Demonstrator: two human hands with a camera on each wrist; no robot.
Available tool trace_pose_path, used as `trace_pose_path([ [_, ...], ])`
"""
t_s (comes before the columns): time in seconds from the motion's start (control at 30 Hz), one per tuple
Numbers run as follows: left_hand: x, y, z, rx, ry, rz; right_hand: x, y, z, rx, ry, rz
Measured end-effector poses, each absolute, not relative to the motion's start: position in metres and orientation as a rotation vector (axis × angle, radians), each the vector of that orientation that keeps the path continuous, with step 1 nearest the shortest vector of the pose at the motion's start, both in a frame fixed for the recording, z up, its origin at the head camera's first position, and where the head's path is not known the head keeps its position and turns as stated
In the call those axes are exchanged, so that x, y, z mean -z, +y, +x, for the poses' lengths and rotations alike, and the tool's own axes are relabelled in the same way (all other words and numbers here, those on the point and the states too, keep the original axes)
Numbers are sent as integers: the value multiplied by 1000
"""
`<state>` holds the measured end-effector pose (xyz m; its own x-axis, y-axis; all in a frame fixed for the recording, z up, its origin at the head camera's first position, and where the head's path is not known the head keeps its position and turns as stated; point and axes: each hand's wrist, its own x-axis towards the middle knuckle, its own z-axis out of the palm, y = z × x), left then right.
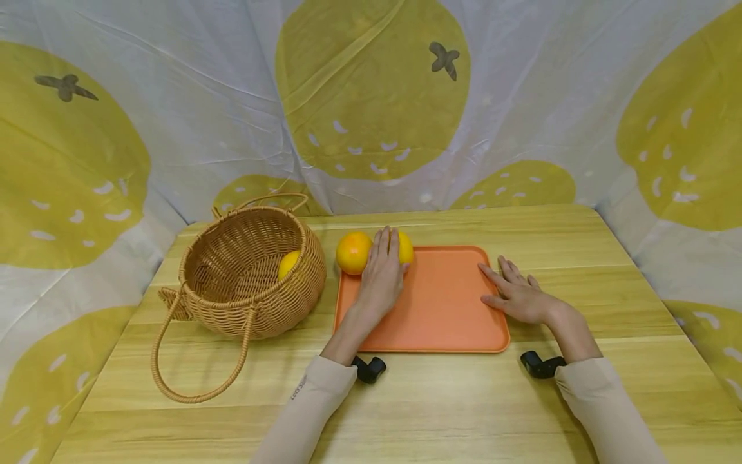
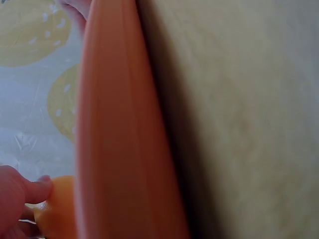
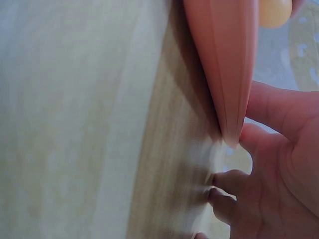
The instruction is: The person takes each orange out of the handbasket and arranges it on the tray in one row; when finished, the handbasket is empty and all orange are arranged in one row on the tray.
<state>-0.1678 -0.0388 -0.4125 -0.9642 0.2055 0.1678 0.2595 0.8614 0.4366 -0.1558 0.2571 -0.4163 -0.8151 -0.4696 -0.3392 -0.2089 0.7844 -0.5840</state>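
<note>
My left hand (image 1: 380, 274) is at the far left part of a peach-coloured tray (image 1: 446, 303). Its fingers reach over a yellow-orange orange (image 1: 406, 248), with the thumb on the fruit's near right side. The left wrist view shows the thumb and fingers around that orange (image 2: 60, 209). Just left of the hand, a second orange (image 1: 352, 253) sits at the tray's back left corner. My right hand (image 1: 524, 299) rests at the tray's right edge, fingers spread, the thumb and index finger over the rim. In the right wrist view its fingertips meet the tray edge (image 3: 227, 74).
A round wicker basket (image 1: 290, 309) stands left of the tray, one handle lowered onto the wooden table (image 1: 435, 406). Inside it lies a yellow-orange fruit (image 1: 288, 263). A cloth backdrop (image 1: 522, 96) with yellow fruit prints rises behind and beside the table.
</note>
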Motion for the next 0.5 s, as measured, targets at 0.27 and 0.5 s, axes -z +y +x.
trace_pose_path([
  [0.27, 414, -39, -169, 723, -2865, -334, 417, 258, -156, 742, 2498, -508],
  [0.5, 413, -39, -169, 683, -2881, -337, 417, 257, -155, 749, 2496, -508],
])
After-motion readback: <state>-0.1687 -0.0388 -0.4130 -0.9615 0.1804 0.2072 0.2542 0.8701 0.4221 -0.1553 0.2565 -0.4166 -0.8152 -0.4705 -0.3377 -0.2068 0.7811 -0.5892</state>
